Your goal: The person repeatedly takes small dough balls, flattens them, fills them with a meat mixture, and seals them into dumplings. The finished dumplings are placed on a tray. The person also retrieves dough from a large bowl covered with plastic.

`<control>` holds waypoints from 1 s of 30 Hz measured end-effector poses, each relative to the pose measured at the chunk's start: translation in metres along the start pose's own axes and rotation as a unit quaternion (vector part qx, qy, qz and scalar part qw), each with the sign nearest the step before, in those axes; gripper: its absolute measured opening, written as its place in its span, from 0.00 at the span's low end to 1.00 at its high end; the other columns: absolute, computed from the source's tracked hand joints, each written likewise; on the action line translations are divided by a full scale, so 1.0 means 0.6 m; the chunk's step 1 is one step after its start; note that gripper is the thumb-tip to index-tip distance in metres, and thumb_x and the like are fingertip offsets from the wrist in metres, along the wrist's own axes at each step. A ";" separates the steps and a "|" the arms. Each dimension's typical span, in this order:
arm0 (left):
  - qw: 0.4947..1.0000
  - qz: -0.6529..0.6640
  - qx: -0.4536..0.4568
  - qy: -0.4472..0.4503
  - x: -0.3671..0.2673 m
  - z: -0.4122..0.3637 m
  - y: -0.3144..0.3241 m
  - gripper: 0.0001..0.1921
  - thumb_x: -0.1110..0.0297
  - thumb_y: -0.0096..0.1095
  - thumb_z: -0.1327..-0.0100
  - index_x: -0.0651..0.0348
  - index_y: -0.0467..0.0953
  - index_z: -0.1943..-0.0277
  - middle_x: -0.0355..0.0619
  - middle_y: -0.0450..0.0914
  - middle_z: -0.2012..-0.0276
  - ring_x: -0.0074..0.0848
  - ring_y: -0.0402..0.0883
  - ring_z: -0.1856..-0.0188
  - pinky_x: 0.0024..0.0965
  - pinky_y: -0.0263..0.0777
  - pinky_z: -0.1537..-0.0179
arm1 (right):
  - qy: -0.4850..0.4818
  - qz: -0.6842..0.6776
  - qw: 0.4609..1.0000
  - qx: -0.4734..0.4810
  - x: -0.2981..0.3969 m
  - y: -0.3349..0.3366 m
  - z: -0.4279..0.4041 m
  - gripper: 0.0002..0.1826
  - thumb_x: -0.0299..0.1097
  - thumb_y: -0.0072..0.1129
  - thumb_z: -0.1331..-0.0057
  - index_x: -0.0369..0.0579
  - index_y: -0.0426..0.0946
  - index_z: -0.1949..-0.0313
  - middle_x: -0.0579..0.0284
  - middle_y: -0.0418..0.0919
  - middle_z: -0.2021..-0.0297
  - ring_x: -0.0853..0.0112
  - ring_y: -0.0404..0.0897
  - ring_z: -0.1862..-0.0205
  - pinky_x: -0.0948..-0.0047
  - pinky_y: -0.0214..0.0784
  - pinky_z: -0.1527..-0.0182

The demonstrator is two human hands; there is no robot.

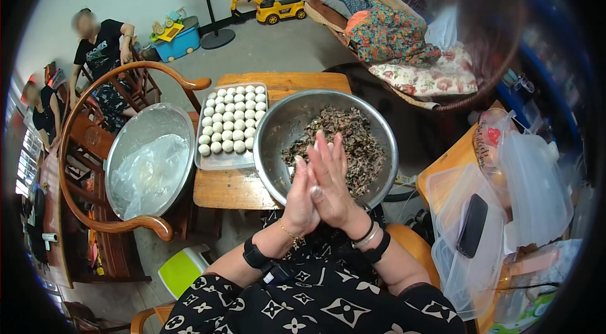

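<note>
My left hand [303, 201] and my right hand [331, 182] are pressed palm to palm, fingers pointing up and away from me. A small pale spot shows where they meet; whether it is a ring or dough I cannot tell, and the space between the palms is hidden. Beneath and beyond the fingers sits a large stainless steel bowl [265, 145] with dark chopped filling [364, 154] heaped toward its right. Left of it, a clear plastic tray [222, 163] holds rows of round white dough balls [227, 126].
Both containers stand on a wooden table [232, 192]. A metal basin [142, 121] with a plastic bag [151, 173] rests on a wooden armchair [137, 223] at left. To the right, a phone [472, 225] lies on clear plastic lids [445, 192]. Two people [102, 45] sit at far left.
</note>
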State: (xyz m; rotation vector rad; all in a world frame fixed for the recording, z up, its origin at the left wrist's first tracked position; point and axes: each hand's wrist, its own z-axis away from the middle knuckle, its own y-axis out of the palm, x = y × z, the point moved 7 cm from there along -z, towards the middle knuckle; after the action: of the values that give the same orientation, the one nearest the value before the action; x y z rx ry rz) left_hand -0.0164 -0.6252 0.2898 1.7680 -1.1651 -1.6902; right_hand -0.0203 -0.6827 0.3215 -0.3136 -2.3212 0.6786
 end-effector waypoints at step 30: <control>0.997 0.015 -0.013 0.077 -0.017 -0.003 -0.012 0.31 0.49 0.31 0.18 0.61 0.53 0.23 0.48 0.61 0.25 0.34 0.63 0.26 0.38 0.56 0.25 | 0.026 0.035 0.999 0.010 0.019 0.024 -0.003 0.38 0.57 0.31 0.21 0.44 0.48 0.22 0.39 0.40 0.21 0.38 0.32 0.20 0.38 0.20 0.24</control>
State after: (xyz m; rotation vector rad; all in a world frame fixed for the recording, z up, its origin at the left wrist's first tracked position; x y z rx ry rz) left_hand -0.0120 -0.6136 0.2903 1.8195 -1.0912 -1.5165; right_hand -0.0268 -0.6655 0.3209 -0.4008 -2.2618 0.7208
